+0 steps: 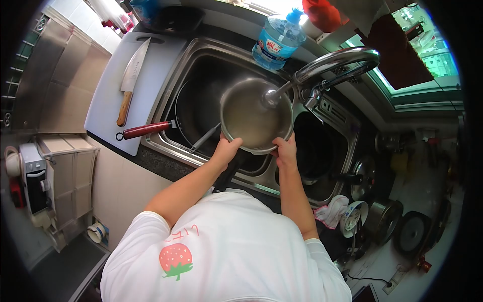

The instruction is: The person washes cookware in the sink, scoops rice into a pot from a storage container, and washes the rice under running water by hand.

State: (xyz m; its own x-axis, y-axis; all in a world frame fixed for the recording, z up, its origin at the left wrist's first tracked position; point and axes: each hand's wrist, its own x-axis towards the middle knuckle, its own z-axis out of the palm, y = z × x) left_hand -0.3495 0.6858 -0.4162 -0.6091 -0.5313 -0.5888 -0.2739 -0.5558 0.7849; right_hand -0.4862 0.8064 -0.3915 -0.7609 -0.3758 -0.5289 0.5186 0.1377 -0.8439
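Note:
A round metal pot (232, 102) with cloudy liquid inside is held over the double sink (168, 108), near the divider. My left hand (227, 150) is closed on the pot's near rim at the left. At the near right rim, my right hand (286, 151) grips the same pot, thumb on the edge. The faucet (334, 61) arches in from the right, and its spray head (271, 97) points into the pot. Left of the pot, a wok with a red handle (148, 130) sits in the left basin, beside a grey utensil handle (205, 137).
A knife (133, 75) lies on a white cutting board (107, 103) at the left. Behind the sink stands a blue detergent bottle (279, 41). A dark pan (312, 148) occupies the right basin. Bowls, a pink cloth (332, 212) and pots (384, 220) crowd the right counter.

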